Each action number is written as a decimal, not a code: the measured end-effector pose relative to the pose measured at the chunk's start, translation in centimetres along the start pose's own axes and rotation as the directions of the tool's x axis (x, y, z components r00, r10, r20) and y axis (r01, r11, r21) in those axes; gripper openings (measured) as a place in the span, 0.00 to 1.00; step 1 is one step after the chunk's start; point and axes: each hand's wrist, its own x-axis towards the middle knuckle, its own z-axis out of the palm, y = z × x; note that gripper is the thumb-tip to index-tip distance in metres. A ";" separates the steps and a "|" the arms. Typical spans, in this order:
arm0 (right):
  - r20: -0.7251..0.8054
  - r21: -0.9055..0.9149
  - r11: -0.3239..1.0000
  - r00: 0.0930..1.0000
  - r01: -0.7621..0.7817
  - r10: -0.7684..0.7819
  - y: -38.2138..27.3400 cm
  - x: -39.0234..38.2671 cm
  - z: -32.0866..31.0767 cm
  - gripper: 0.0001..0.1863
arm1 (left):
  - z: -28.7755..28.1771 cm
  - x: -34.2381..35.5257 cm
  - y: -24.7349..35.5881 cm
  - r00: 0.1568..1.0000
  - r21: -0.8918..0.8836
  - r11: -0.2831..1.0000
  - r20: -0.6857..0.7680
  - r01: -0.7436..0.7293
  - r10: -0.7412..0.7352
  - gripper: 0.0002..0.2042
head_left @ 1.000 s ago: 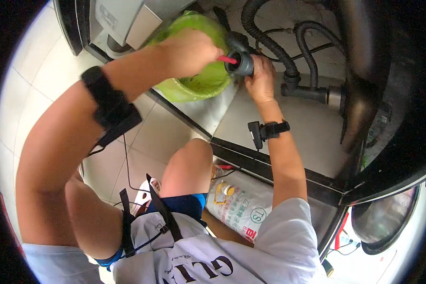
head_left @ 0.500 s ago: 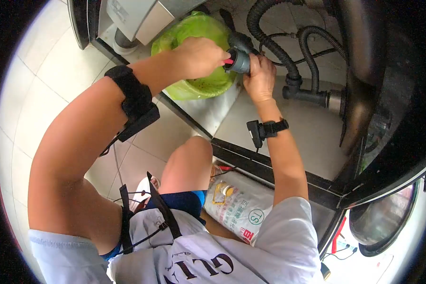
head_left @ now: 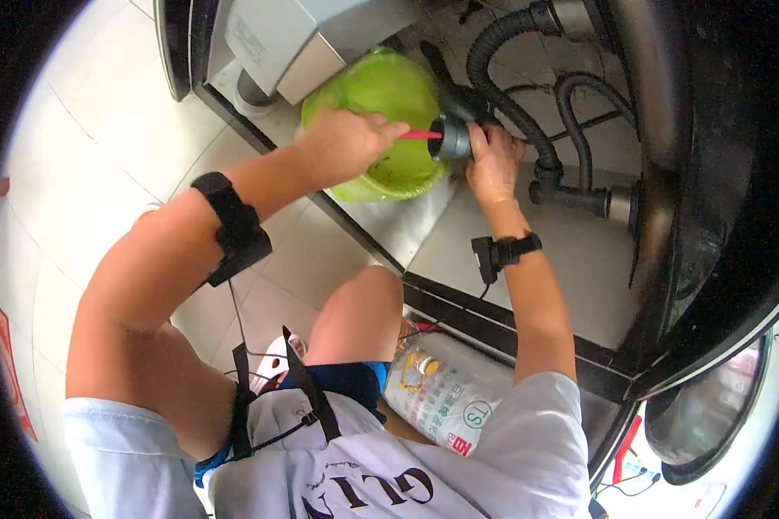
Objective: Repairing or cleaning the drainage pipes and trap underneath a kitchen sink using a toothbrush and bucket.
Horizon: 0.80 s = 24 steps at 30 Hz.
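My left hand (head_left: 348, 147) is closed around a thin red stick (head_left: 422, 135). The stick's far end goes into the open mouth of a dark grey drain pipe fitting (head_left: 454, 138). On the other side, my right hand (head_left: 495, 163) grips this fitting, fingers wrapped round it and partly hidden. A black hose (head_left: 469, 105) runs on behind the fitting. Below both hands stands a bright green tub (head_left: 381, 82), with dark specks on its inside. How far the stick reaches inside the pipe cannot be seen.
Black corrugated hoses (head_left: 486, 60) bend down to a black pipe joint (head_left: 571, 195) at the right of the cabinet. A grey boxy unit (head_left: 273, 43) stands at the far left. The black cabinet edge (head_left: 381, 251) crosses before me. A large clear-and-white container (head_left: 446, 389) lies by my leg.
My left hand has drawn back leftward from the pipe mouth, so more of the red stick shows. My right hand keeps its grip on the fitting. The whole view has shifted slightly.
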 end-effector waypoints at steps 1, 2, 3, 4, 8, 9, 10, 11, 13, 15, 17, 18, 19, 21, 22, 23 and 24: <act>0.084 0.043 0.998 0.996 -0.047 0.044 0.0 -0.2 -0.4 0.26 | 0.3 0.1 0.3 0.998 0.003 1.000 -0.055 0.009 -0.009 0.19; 0.076 0.044 0.998 0.996 -0.046 0.042 -0.1 -0.3 -0.5 0.26 | 0.5 0.2 0.6 0.998 0.010 1.000 -0.058 0.008 -0.007 0.19; 0.096 0.041 0.998 0.994 -0.048 0.044 -0.3 -0.3 -0.6 0.26 | 0.8 0.3 0.9 0.999 0.100 0.995 -0.039 0.001 0.003 0.20; 0.118 0.036 0.998 0.992 -0.052 0.048 -0.4 -0.4 -0.7 0.27 | 0.9 0.6 1.3 1.000 0.185 0.983 -0.021 -0.008 0.012 0.21; 0.015 0.026 1.000 1.000 -0.016 0.016 0.1 -0.5 0.1 0.26 | 1.6 1.5 0.7 0.999 0.197 0.980 -0.004 -0.043 0.045 0.23; 0.022 0.026 1.000 1.000 -0.017 0.017 0.1 -0.5 0.2 0.26 | 1.9 1.4 0.7 0.999 0.191 0.981 -0.002 -0.042 0.043 0.23; 0.035 0.013 1.000 0.999 -0.006 0.006 0.0 -0.4 0.3 0.26 | 2.2 1.2 0.8 0.998 0.118 0.993 0.066 -0.014 0.006 0.22; 0.047 0.000 1.000 0.999 0.006 -0.006 -0.1 -0.4 0.4 0.26 | 2.3 1.0 0.8 0.990 0.047 0.999 0.136 0.020 -0.026 0.21; 0.037 0.002 1.000 0.999 0.024 -0.024 -0.1 -0.4 0.6 0.26 | 3.3 0.8 0.6 0.995 -0.237 0.969 0.081 0.069 -0.052 0.20; 0.020 0.004 0.999 0.999 0.045 -0.045 -0.3 -0.3 0.6 0.26 | 3.8 0.6 0.3 0.995 -0.498 0.862 0.028 0.096 -0.095 0.19; 0.057 0.022 1.000 0.998 -0.021 0.020 -0.1 -1.1 0.5 0.26 | 1.7 1.8 1.3 0.972 -0.171 0.966 0.168 0.196 -0.167 0.14; 0.061 0.020 1.000 0.998 -0.022 0.021 -0.1 -1.3 0.5 0.26 | 1.4 1.9 1.3 0.972 -0.176 0.965 0.168 0.196 -0.167 0.14; 0.043 0.019 1.000 0.999 -0.021 0.020 -0.2 -1.1 0.6 0.26 | 1.2 1.9 1.0 0.990 -0.060 0.994 0.119 0.086 -0.079 0.14; 0.028 0.018 1.000 0.999 -0.017 0.016 -0.1 -0.8 0.7 0.26 | 1.1 2.0 0.8 0.997 0.060 0.998 0.080 -0.018 0.013 0.14; 0.006 0.010 1.000 1.000 0.004 -0.004 -0.3 -0.7 0.6 0.26 | 1.1 1.8 0.7 0.987 0.050 0.999 0.158 0.007 -0.015 0.14; -0.016 0.002 1.000 1.000 0.024 -0.024 -0.4 -0.7 0.6 0.26 | 1.1 1.7 0.7 0.971 0.041 0.999 0.234 0.032 -0.041 0.14; -0.013 0.005 1.000 1.000 0.027 -0.027 -0.6 -0.8 0.7 0.26 | 2.9 1.3 0.4 0.970 0.040 0.999 0.237 0.036 -0.045 0.14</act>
